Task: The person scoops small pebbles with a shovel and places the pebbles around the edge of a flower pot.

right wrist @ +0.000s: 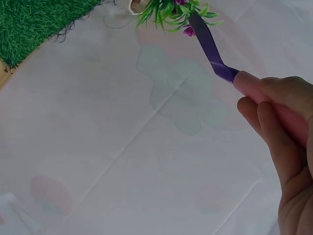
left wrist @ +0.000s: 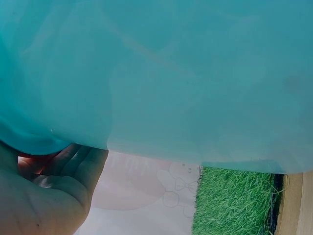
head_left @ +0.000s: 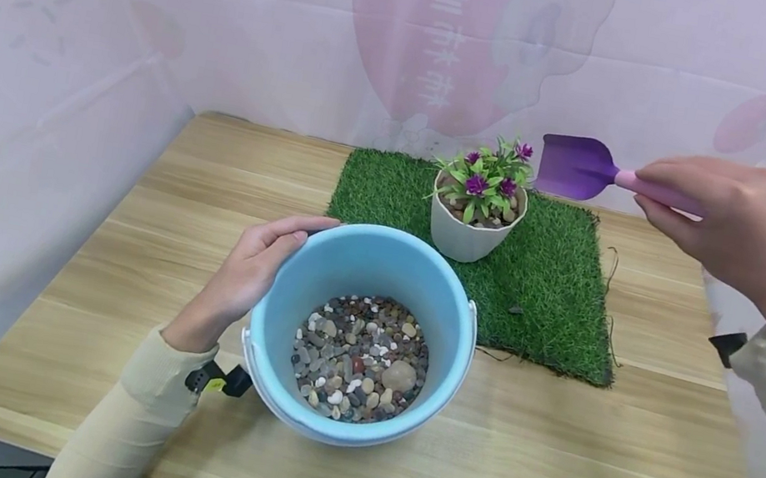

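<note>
A light blue bucket [head_left: 382, 243] with pebbles [head_left: 363, 358] at its bottom stands near the front of the table. The left hand [head_left: 243, 275] rests against the bucket's left rim; in the left wrist view the hand [left wrist: 58, 188] lies beside the blue wall [left wrist: 161, 83], its fingertips partly hidden. Raised at the right, the right hand [head_left: 750, 224] grips the pink handle of a purple shovel [head_left: 576, 167]. The shovel's blade is just right of a potted plant [head_left: 468, 232] with purple flowers. From the right wrist view, fingers and thumb of the hand [right wrist: 288, 132] pinch the handle [right wrist: 249, 84].
The white pot stands on a green turf mat [head_left: 555, 302] with frayed dark threads at its right edge. Wooden table [head_left: 120, 263] surface lies around the bucket. White printed cloth [head_left: 274, 26] hangs behind and at both sides.
</note>
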A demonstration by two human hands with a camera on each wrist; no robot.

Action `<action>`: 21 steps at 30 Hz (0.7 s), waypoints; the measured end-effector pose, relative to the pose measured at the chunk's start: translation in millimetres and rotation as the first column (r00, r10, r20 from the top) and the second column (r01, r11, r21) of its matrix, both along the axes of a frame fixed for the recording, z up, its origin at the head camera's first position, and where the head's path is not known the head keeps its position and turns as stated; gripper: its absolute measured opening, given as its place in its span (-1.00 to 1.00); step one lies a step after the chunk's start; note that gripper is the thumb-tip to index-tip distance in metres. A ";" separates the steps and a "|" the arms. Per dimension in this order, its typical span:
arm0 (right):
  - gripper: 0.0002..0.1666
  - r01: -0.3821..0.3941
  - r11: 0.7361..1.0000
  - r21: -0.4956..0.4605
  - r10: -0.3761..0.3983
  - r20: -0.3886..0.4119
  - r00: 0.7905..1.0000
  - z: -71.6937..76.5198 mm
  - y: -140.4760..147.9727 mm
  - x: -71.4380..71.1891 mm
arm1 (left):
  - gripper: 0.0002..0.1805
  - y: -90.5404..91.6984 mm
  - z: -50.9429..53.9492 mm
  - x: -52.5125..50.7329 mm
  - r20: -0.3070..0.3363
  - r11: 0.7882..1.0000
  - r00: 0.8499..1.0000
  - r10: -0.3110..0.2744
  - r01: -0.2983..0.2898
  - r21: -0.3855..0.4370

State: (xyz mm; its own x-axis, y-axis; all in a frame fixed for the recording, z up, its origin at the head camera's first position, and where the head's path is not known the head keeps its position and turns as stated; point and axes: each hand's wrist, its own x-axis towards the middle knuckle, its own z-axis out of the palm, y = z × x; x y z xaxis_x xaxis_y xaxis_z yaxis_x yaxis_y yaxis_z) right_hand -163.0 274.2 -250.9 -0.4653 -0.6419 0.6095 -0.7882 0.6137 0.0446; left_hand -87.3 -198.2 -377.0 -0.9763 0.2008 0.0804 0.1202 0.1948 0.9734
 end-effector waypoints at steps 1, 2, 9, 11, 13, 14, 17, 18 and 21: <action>-0.45 0.002 1.000 -0.011 -0.002 0.011 1.000 1.0 -0.1 2.1 | -0.56 0.0 -0.2 0.1 -0.001 1.000 1.000 0.000 0.000 0.002; -0.41 0.005 1.000 -0.020 -0.005 0.018 1.000 2.3 -0.6 4.6 | -0.56 0.0 -0.4 0.1 -0.001 1.000 1.000 -0.001 0.001 0.004; -0.30 -0.043 0.987 -0.156 0.044 0.002 0.999 4.6 -8.9 18.3 | -0.56 0.4 0.3 -0.1 -0.003 1.000 1.000 -0.010 0.010 0.010; -0.30 -0.064 0.984 -0.166 0.064 -0.007 0.998 5.3 -11.1 21.8 | -0.56 0.5 0.8 0.1 0.000 1.000 1.000 -0.009 0.009 0.008; -0.31 -0.084 0.982 -0.171 0.082 -0.020 0.996 6.1 -13.8 25.5 | -0.56 0.6 1.1 0.4 0.002 1.000 1.000 -0.010 0.010 0.009; -0.31 -0.099 0.979 -0.179 0.095 -0.027 0.995 6.0 -15.7 27.4 | -0.56 0.7 1.1 0.5 0.002 1.000 1.000 -0.011 0.011 0.009; -0.33 -0.120 0.978 -0.170 0.112 -0.054 0.992 7.2 -21.4 33.3 | -0.56 1.0 1.2 0.8 0.003 1.000 1.000 -0.014 0.014 0.012; -0.35 -0.137 0.975 -0.173 0.129 -0.058 0.990 7.2 -23.5 34.8 | -0.56 1.0 1.2 0.9 0.003 1.000 1.000 -0.014 0.014 0.014; -0.41 -0.175 0.974 -0.146 0.166 -0.073 0.983 7.7 -29.7 39.6 | -0.55 0.8 0.8 1.2 0.003 1.000 1.000 -0.014 0.014 0.018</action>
